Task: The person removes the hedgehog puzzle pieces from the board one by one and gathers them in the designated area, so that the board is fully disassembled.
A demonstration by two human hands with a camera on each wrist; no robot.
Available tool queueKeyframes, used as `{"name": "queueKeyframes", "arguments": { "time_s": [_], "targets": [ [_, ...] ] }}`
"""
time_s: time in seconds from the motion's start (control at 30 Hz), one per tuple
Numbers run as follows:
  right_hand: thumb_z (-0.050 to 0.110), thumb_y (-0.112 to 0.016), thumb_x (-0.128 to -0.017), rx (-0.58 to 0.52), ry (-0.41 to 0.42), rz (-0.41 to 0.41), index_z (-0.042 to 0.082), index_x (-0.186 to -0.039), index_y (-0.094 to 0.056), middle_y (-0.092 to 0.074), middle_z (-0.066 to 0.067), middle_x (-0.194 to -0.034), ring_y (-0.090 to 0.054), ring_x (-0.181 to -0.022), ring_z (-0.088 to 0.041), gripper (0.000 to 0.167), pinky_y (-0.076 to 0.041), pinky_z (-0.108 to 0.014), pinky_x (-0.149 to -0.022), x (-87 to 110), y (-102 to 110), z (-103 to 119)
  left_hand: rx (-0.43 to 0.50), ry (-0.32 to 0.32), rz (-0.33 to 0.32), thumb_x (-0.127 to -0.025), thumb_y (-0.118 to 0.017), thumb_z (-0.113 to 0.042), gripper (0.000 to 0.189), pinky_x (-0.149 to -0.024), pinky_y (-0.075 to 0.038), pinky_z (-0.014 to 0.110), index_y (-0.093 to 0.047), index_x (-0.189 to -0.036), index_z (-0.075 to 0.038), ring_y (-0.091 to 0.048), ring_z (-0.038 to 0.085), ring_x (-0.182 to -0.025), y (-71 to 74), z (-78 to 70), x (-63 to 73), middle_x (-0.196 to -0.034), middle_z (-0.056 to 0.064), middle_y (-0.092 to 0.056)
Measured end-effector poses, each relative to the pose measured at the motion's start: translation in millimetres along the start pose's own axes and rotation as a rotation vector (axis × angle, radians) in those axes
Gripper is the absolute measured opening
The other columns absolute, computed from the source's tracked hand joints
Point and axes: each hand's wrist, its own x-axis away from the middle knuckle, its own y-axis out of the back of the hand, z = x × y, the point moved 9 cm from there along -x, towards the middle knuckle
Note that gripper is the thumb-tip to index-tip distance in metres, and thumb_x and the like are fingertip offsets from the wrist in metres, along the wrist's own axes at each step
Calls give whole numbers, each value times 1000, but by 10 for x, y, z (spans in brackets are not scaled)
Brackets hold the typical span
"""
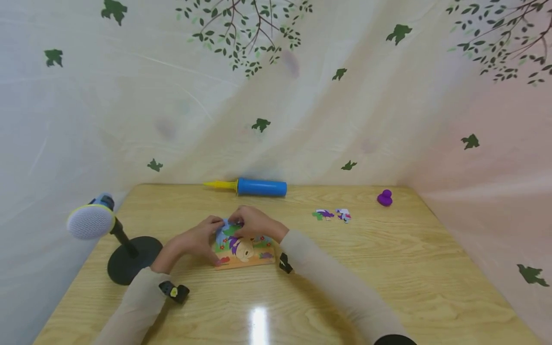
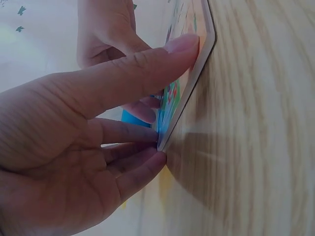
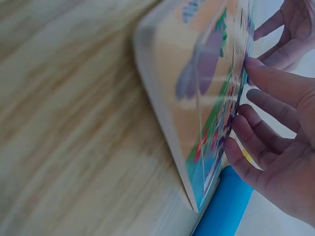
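A flat jigsaw puzzle (image 1: 252,261) with a cartoon picture lies on the wooden table, its lower part orange and its upper left blue and green. My left hand (image 1: 194,242) grips the board's left side, thumb on the picture near the front and fingers at the far left corner. Over the upper part of the picture is my right hand (image 1: 254,223). Its thumb and fingertips touch the puzzle's surface in the right wrist view, partly hiding the pieces there. Two groups of loose puzzle pieces (image 1: 324,214) lie to the right of the board.
A blue hand pump (image 1: 262,187) with a yellow nozzle lies along the back edge. At the left stands a toy microphone (image 1: 91,221) on a round black base (image 1: 129,268). A small purple knobbed object (image 1: 385,198) sits at the back right. A leaf-printed curtain (image 1: 297,110) hangs behind.
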Motion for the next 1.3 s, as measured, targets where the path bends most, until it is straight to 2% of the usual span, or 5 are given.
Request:
{"name": "queueKeyframes", "arguments": {
  "time_s": [0.4, 0.73, 0.97, 1.13, 1.3],
  "targets": [
    [15, -80, -89, -40, -32, 58, 3, -132, -67, -66, -9, -116, -63, -108, -20, 46, -55, -25, -94, -25, -12, -16, 12, 4, -27, -70, -95, -26, 109, -118, -33, 63, -34, -151, 12, -34, 48, -144, 28, 34, 12, -156, 29, -28],
    [18, -81, -88, -11, -39, 45, 6, -133, -67, -62, -7, -115, -61, -106, -18, 48, -54, -25, -93, -35, 7, -6, 22, 1, -26, -69, -96, -25, 109, -119, -32, 63, -33, -152, 10, -34, 48, -143, 44, 44, 15, -155, 29, -29],
    [16, -79, -90, 31, 15, 47, 8, -125, -71, -67, -6, -118, -60, -109, -17, 37, -51, -23, -94, -24, -10, 136, 14, -15, -31, -69, -96, -25, 110, -118, -33, 63, -32, -152, 11, -34, 48, -143, 59, 47, 39, -154, 30, -29],
    [20, -80, -90, 112, -8, 46, 8, -130, -69, -65, -7, -122, -57, -111, -18, 43, -51, -26, -95, -12, -6, 157, 20, -24, -29, -69, -95, -23, 109, -118, -33, 64, -33, -151, 12, -33, 50, -143, 58, 47, 39, -154, 31, -28],
    [21, -81, -88, 92, -28, 57, 5, -130, -68, -71, -7, -127, -64, -117, -20, 47, -54, -30, -101, -49, -2, 99, 32, -10, -17, -70, -95, -23, 108, -119, -32, 64, -34, -151, 11, -32, 49, -144, 42, 56, 29, -154, 30, -28]
  ]
}}
